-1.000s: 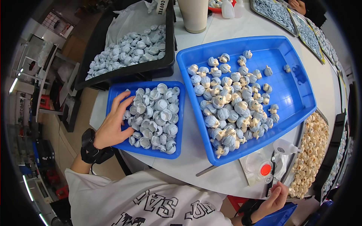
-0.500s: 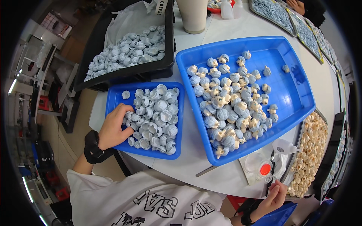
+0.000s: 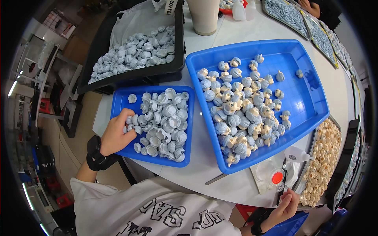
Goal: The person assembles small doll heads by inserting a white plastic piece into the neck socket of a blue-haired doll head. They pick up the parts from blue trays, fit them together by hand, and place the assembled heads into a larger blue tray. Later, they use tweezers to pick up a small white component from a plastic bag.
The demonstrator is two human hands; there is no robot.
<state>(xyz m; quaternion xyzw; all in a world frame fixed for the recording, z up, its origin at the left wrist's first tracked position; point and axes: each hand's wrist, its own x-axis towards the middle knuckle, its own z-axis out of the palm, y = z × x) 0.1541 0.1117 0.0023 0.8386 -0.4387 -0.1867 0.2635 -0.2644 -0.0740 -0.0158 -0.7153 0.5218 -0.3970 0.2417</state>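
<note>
The left hand (image 3: 116, 135) is down in the small blue tray (image 3: 118, 103), fingers curled in among the grey-blue caps (image 3: 165, 124) at the tray's left side. It looks closed around one or two of them, though the curl hides exactly what it grips. That tray sits at the near-left edge of the white tabletop (image 3: 204, 173), just beside the big blue tray (image 3: 311, 98) piled with blue-and-cream assembled pieces (image 3: 240, 114).

Over on the other side, the right hand (image 3: 285, 204) is low at the tabletop's near edge, pinched shut on a thin dark tool (image 3: 280, 192), next to a small dish with an orange centre (image 3: 277, 177) and a tray of cream pieces (image 3: 325, 161).

Behind, a black bin (image 3: 179, 47) holds more caps on white plastic.

The risk here: the small blue tray appears to overhang the tabletop's rim, so a heavy press or a drag from the left hand could tip it and spill caps to the floor. A loose scoop could also flick caps over its low wall. The right hand works close to the edge too; a slip could drop the tool.
</note>
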